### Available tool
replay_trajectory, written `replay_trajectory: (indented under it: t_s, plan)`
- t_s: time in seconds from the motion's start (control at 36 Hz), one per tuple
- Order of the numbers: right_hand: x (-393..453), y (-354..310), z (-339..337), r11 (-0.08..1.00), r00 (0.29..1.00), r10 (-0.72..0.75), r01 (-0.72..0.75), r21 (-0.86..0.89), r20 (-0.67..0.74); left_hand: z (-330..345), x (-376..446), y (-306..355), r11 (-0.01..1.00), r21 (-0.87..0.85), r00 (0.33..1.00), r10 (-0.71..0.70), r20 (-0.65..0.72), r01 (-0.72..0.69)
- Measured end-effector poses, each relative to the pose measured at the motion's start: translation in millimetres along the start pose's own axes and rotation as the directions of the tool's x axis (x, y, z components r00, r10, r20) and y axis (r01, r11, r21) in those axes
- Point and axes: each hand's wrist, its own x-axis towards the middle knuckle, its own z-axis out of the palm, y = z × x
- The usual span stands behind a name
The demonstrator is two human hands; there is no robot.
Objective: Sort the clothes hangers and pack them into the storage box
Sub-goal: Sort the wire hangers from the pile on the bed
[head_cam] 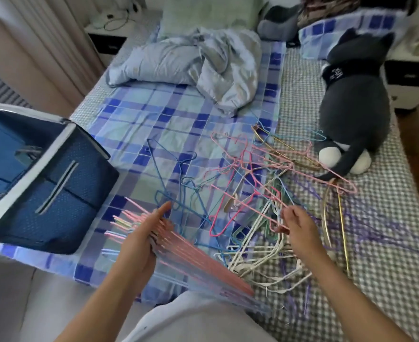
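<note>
A tangled heap of thin hangers (265,193) in pink, blue, white, purple and gold lies on the bed. My left hand (144,238) grips a stacked bundle of mostly pink hangers (198,262), which slants down toward my lap. My right hand (299,228) pinches the corner of a single pink hanger (243,201) that stretches away to the left over the heap. The dark blue fabric storage box (55,191) stands open at the left on the bed's edge.
A grey plush cat (351,107) lies at the right, touching the far hangers. A crumpled light blue quilt (198,65) and pillows sit at the head of the bed. Nightstands flank the bed; a curtain hangs at the left.
</note>
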Motion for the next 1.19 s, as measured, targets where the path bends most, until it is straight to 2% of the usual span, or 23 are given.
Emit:
replay_trajectory:
  t_s: [0.11, 0.22, 0.31, 0.39, 0.44, 0.56, 0.67, 0.81, 0.94, 1.03, 1.14, 1.19]
  plan:
    - [-29.2, -24.1, -2.3, 0.992, 0.987, -0.12, 0.116, 0.04, 0.109, 1.9, 2.2, 8.8, 0.999, -0.041, 1.0, -0.011, 0.01, 0.011]
    - [-59.0, -26.9, 0.4, 0.98, 0.946, -0.182, 0.196, -0.025, 0.269, 6.7, 5.0, 12.7, 0.999, -0.042, 1.0, -0.007, 0.014, 0.008]
    - [-79.4, -24.1, 8.1, 0.97, 0.922, -0.17, 0.219, -0.106, 0.348, 8.7, 4.0, 23.2, 0.999, -0.047, 0.999, 0.001, 0.035, 0.0]
    - [-84.8, -10.8, 10.4, 0.946, 0.915, -0.163, 0.251, -0.204, 0.37, 7.1, 6.0, 28.6, 0.994, -0.107, 0.999, 0.021, 0.048, -0.015]
    - [-83.5, -3.4, 8.2, 0.904, 0.905, -0.221, 0.331, -0.272, 0.364, 4.8, 7.8, 29.5, 0.989, -0.147, 0.998, 0.026, 0.054, -0.017]
    - [-81.8, 0.2, 6.6, 0.795, 0.861, -0.328, 0.474, -0.378, 0.389, 1.3, 9.8, 30.1, 0.995, -0.097, 0.998, 0.004, 0.067, 0.002]
    - [-82.2, 5.0, 10.9, 0.768, 0.852, -0.331, 0.493, -0.408, 0.407, 6.4, 8.9, 32.1, 0.999, -0.033, 0.999, 0.01, 0.051, -0.008]
    - [-80.5, 13.7, 13.5, 0.73, 0.834, -0.378, 0.536, -0.424, 0.403, -4.7, 7.4, 39.7, 0.992, -0.124, 0.996, 0.005, 0.084, 0.005]
    - [-74.0, 23.6, 15.8, 0.693, 0.832, -0.326, 0.534, -0.485, 0.449, -11.0, 9.0, 38.4, 0.995, -0.097, 0.995, 0.016, 0.095, -0.007]
    - [-69.8, 28.2, 21.6, 0.73, 0.839, -0.289, 0.505, -0.461, 0.461, -12.1, 14.2, 36.1, 0.999, -0.049, 0.996, 0.016, 0.09, -0.012]
    - [-64.6, 33.8, 30.3, 0.814, 0.853, -0.08, 0.354, -0.46, 0.515, -11.6, 16.2, 31.1, 1.0, 0.01, 0.992, -0.029, 0.126, 0.028]
    - [-62.1, 33.9, 29.1, 0.879, 0.859, 0.06, 0.196, -0.434, 0.509, -9.6, 15.5, 25.9, 0.997, 0.069, 0.991, -0.049, 0.127, 0.041]
